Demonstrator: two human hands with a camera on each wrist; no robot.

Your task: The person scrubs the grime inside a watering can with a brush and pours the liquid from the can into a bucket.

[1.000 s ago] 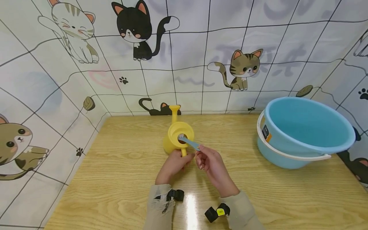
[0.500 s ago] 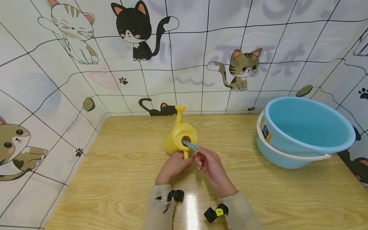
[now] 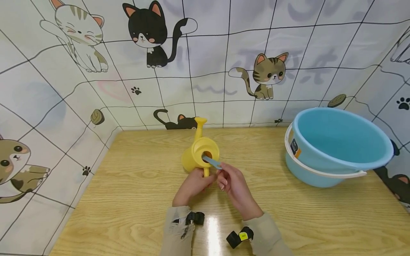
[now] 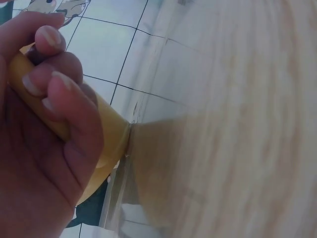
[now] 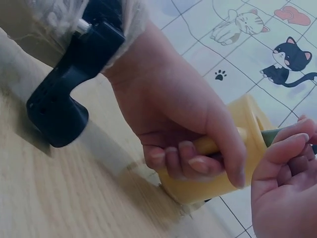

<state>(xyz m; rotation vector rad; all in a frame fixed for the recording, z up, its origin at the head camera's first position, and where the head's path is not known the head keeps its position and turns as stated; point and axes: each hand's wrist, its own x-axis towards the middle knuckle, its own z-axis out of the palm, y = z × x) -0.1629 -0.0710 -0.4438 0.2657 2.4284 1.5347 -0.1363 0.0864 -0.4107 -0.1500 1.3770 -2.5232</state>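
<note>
Head view: on a wood-grain table (image 3: 128,206), a person in beige sleeves (image 3: 267,236) works at a yellow watering can (image 3: 189,159), its spout (image 3: 199,129) directed toward a wall covering (image 3: 209,110) printed with cartoon cats. The left hand (image 3: 196,180) grips the can's handle (image 3: 206,172) on the near side. The right hand (image 3: 234,182) pinches a light-blue stick (image 3: 213,163), whose far end reaches into the can's round opening (image 3: 208,154) and is hidden inside. To the right, well apart from the can, stands a light-blue tub (image 3: 307,156) with a white bail (image 3: 326,173). Black devices (image 3: 199,218) are worn at both wrists.

Left wrist view: the left hand's fingers curl around the yellow handle, with the can's body behind them and its reflection on the glossy tabletop.

Right wrist view: the left hand wraps the handle, its thumb extended over it. Beside it, at the frame's right edge, the right hand's thumb and fingertips hold the stick, partly covered, at the can's opening.
</note>
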